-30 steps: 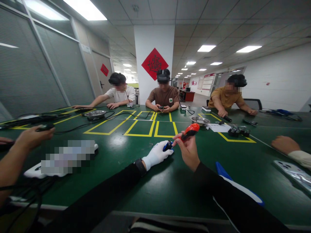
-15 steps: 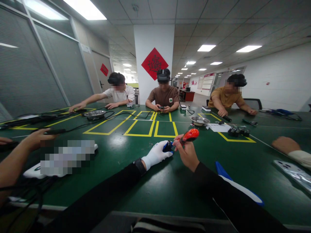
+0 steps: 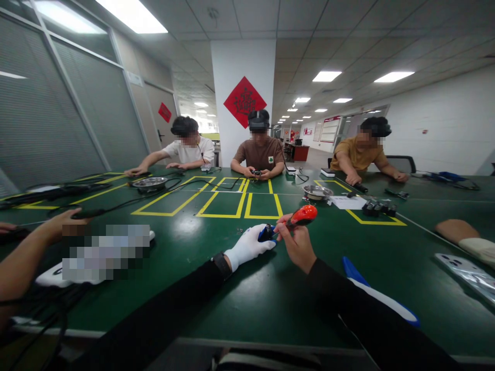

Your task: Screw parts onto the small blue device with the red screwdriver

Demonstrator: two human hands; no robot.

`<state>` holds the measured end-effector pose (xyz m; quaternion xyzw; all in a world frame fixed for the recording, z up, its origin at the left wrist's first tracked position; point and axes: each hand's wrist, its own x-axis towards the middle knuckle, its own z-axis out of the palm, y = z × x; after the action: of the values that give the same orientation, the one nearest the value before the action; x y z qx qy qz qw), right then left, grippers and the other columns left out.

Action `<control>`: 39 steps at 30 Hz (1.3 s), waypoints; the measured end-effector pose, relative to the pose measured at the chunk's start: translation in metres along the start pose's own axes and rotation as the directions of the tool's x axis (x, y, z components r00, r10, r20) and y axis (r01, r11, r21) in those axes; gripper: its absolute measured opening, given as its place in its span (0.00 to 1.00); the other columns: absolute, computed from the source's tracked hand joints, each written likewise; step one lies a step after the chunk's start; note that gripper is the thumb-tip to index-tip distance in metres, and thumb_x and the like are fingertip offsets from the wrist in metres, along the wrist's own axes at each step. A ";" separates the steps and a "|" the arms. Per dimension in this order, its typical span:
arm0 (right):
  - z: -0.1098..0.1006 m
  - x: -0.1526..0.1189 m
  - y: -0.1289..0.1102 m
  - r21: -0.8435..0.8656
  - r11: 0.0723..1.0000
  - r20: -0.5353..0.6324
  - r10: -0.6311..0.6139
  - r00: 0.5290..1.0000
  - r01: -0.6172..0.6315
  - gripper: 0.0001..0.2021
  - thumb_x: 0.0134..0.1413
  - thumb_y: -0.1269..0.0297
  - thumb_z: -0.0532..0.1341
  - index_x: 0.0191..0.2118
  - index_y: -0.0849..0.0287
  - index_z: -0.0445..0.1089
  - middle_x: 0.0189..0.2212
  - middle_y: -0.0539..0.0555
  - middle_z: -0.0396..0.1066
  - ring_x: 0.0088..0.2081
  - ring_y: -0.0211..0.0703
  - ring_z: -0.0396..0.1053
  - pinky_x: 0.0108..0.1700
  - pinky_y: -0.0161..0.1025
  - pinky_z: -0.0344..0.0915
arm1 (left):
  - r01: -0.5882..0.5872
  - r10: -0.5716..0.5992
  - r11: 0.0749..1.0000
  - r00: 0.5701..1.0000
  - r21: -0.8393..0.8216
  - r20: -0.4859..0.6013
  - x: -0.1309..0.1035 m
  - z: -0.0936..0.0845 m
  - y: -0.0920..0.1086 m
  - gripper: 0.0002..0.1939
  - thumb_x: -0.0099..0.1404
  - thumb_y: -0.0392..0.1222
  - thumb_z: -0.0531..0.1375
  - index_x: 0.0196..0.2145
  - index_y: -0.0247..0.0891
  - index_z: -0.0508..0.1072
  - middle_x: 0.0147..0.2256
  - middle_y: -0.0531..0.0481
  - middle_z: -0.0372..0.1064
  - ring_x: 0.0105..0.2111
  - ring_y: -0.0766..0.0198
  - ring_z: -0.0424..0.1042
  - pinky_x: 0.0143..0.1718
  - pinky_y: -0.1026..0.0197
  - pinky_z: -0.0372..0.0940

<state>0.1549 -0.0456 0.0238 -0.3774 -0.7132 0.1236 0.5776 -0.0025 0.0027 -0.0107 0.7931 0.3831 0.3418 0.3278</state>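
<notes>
Two hands are working close together over the green desk (image 3: 247, 312). Nearest, a loose blue-and-white glove (image 3: 381, 296) is lying beyond the right sleeve. Ahead of it, the bare right hand (image 3: 298, 246) is keeping its fingers closed around the front of a red-handled tool (image 3: 304, 215). The gloved left hand (image 3: 248, 246) is curling its fingers snugly around a small dark piece (image 3: 268, 231), which is facing the tool just beside it. Compared with a second ago, the handle is leaning lower and flatter; in my judgement, that is lining the tool up better with the dark piece. Whether its tip is touching, I cannot tell. Farther off, tiny bits (image 3: 240, 231) are lying on the surface, a metal bowl (image 3: 317, 193) is standing beyond, and a co-worker (image 3: 260, 154) is sitting opposite.
</notes>
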 end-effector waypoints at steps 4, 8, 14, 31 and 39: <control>0.000 0.000 0.002 0.021 1.000 -0.009 0.021 1.000 -0.021 0.10 0.60 0.59 0.54 0.33 0.58 0.67 0.25 0.50 0.69 0.24 0.40 0.68 0.31 0.38 0.64 | -0.019 0.020 0.999 1.000 -0.029 0.019 -0.001 0.000 0.002 0.16 0.57 0.50 0.59 0.40 0.36 0.68 0.29 0.53 0.69 0.22 0.68 0.65 0.24 0.65 0.60; 0.000 0.000 0.004 0.029 0.999 -0.007 0.024 1.000 -0.024 0.09 0.60 0.60 0.54 0.34 0.58 0.67 0.25 0.50 0.70 0.23 0.39 0.67 0.31 0.38 0.63 | -0.015 0.015 1.000 1.000 0.013 -0.007 0.000 -0.001 0.003 0.14 0.59 0.50 0.57 0.36 0.35 0.69 0.25 0.54 0.67 0.22 0.68 0.64 0.24 0.66 0.58; 0.000 0.003 0.000 0.013 1.000 -0.068 0.007 0.998 -0.006 0.09 0.57 0.60 0.57 0.31 0.58 0.69 0.29 0.52 0.71 0.31 0.42 0.69 0.37 0.39 0.64 | -0.039 0.040 0.998 0.999 0.049 -0.019 0.001 -0.001 0.002 0.15 0.59 0.51 0.57 0.35 0.35 0.69 0.25 0.55 0.67 0.22 0.67 0.64 0.25 0.65 0.57; 0.008 0.004 -0.004 0.457 0.884 0.006 0.107 0.994 -0.098 0.11 0.61 0.61 0.52 0.48 0.54 0.62 0.35 0.50 0.65 0.36 0.39 0.66 0.47 0.42 0.61 | -0.037 0.044 0.993 0.997 0.112 -0.057 -0.002 -0.002 0.011 0.13 0.59 0.50 0.56 0.33 0.37 0.69 0.23 0.55 0.66 0.24 0.67 0.64 0.27 0.65 0.56; 0.003 0.010 -0.002 0.413 0.901 0.008 0.138 0.990 -0.129 0.08 0.58 0.60 0.56 0.40 0.57 0.65 0.36 0.53 0.70 0.35 0.41 0.69 0.44 0.43 0.65 | -0.029 0.036 0.994 0.997 0.105 -0.068 -0.003 -0.004 0.014 0.14 0.59 0.50 0.57 0.34 0.36 0.70 0.26 0.53 0.68 0.26 0.65 0.65 0.28 0.65 0.58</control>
<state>0.1510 -0.0398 0.0313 -0.2960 -0.6372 0.3066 0.6421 -0.0013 -0.0055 0.0020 0.8027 0.3985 0.3545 0.2669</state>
